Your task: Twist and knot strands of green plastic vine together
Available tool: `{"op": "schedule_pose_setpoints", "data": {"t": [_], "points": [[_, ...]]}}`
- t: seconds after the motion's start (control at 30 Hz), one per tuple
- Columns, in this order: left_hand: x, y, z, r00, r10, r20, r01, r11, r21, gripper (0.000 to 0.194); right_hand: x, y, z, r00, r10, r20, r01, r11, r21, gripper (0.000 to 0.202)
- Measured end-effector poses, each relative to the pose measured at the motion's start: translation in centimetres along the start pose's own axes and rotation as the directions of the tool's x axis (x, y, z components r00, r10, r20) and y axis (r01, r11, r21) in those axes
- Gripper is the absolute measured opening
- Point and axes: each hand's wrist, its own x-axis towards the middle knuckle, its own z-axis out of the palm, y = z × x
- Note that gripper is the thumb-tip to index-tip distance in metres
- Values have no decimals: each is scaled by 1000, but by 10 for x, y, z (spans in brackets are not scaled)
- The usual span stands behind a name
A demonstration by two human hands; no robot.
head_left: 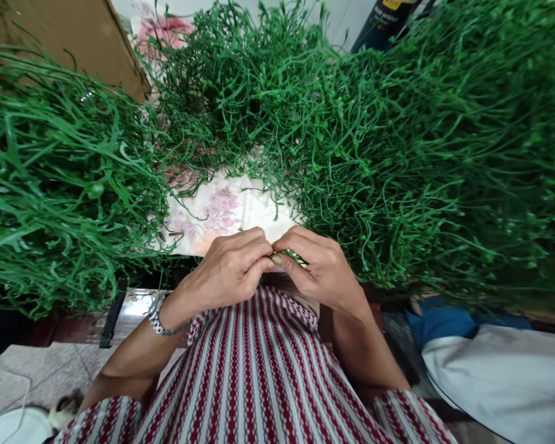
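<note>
Closest in, the left hand (229,268) and the right hand (321,271) are meeting just above the striped shirt (259,370), fingertips curled inward and pinching a short green sprig (289,254) between them. Only a sliver of the sprig is showing past the fingers (259,246), so how much of it they are covering cannot be told. It is looking thin, light and springy, probably plastic, bending easily rather than snapping; a fingertip pinch near its base would likely be steadying it better than a hold out on the floppy tips. A metal watch (160,320) is sitting on the left wrist. Just beyond both hands, a floral cloth (222,213) is lying over the bench. Farther out, heaps of green strands are crowding round: flat blades (60,185) to the left of the hands, wiry curling stems (420,154) to the right and ahead.
</note>
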Motion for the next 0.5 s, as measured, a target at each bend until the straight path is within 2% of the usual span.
{"op": "schedule_pose_setpoints", "data": {"t": [0.13, 0.23, 0.33, 0.5], "points": [[-4, 4, 4, 999, 30, 37, -39, 963, 267, 15, -1, -2, 5, 998, 62, 6, -61, 998, -29, 8], [-5, 8, 10, 999, -44, 30, 28, 912, 410, 14, -2, -2, 11, 987, 148, 57, -137, 977, -164, 9], [-6, 8, 14, 992, -121, 43, 88, 884, 459, 14, -4, -1, 17, 974, 203, 102, -168, 945, -279, 8], [-7, 1, 15, 997, -59, 42, 37, 911, 412, 20, -6, -5, 18, 958, 244, 150, -186, 929, -320, 9]]}}
